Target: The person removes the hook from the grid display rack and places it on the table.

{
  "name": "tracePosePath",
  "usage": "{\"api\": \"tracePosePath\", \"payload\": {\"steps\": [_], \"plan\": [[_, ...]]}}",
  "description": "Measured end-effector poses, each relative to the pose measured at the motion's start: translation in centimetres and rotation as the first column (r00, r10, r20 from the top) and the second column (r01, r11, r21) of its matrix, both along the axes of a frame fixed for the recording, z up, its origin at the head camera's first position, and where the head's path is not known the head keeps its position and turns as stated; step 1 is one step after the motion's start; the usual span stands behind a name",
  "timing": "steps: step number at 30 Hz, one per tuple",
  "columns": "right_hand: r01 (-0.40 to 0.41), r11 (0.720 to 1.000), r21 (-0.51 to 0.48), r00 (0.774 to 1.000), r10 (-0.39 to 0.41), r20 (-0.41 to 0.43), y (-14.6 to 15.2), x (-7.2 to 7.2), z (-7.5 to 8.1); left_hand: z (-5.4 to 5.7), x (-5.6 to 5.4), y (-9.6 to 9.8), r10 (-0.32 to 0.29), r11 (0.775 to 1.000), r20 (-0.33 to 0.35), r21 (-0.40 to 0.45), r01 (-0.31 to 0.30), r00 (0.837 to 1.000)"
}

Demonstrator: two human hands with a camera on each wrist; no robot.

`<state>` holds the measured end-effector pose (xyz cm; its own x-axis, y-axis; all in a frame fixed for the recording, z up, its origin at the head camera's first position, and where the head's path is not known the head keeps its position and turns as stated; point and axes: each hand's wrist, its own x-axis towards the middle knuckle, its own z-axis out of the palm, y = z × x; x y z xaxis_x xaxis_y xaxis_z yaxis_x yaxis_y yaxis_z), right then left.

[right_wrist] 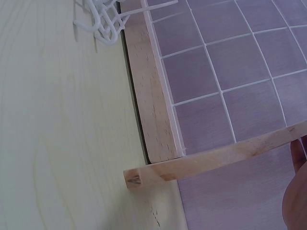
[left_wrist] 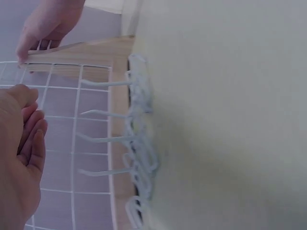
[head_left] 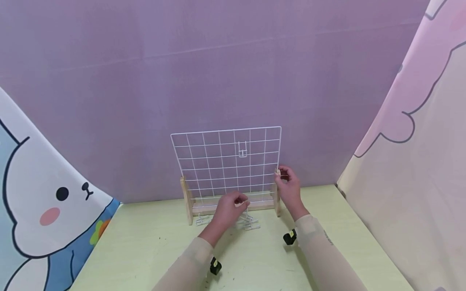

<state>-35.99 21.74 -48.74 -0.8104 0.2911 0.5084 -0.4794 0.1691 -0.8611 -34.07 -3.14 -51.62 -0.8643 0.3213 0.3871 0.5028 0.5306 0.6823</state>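
Note:
A white wire grid panel (head_left: 225, 168) stands upright in a wooden stand (head_left: 185, 202) on the table. My right hand (head_left: 290, 188) pinches the top of the stand's right post (right_wrist: 230, 155), where the panel's edge enters it. In front of the panel's lower part hovers my left hand (head_left: 229, 208), fingers loosely curled, with no object visible in it in the left wrist view. Below it, several white wire hooks (left_wrist: 141, 143) lie in a tangled pile against the stand's bottom bar, some prongs pointing up. One white hook (head_left: 242, 150) hangs on the panel's upper right part.
The light green table (head_left: 145, 250) reaches back to a purple backdrop (head_left: 218, 72). Cartoon-printed cloths flank it at left (head_left: 40, 186) and right (head_left: 418, 169). A black wrist device shows at the left forearm (head_left: 215, 266) and another at the right (head_left: 290, 237).

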Motion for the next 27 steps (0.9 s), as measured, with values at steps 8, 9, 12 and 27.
{"api": "tracePosePath", "payload": {"steps": [8, 9, 12, 27], "plan": [[-0.01, 1.0, -0.009, 1.0, 0.01, -0.008, 0.1, 0.1, 0.2, 3.1, -0.7, -0.1, 0.037, 0.995, -0.078, 0.098, -0.029, 0.996], [-0.01, 1.0, -0.01, 1.0, 0.01, -0.009, 0.1, 0.1, 0.2, 3.5, -0.8, -0.1, 0.034, 0.993, -0.081, 0.112, -0.025, 0.996], [-0.009, 1.0, -0.005, 1.0, 0.009, -0.013, 0.0, 0.2, 0.2, 4.6, -0.9, -0.2, 0.026, 0.99, -0.096, 0.143, -0.012, 0.995], [0.001, 1.0, 0.003, 1.0, -0.001, -0.006, -0.1, 0.2, 0.2, 8.6, -2.1, -0.1, 0.033, 0.972, -0.243, 0.234, 0.026, 0.97]]}}
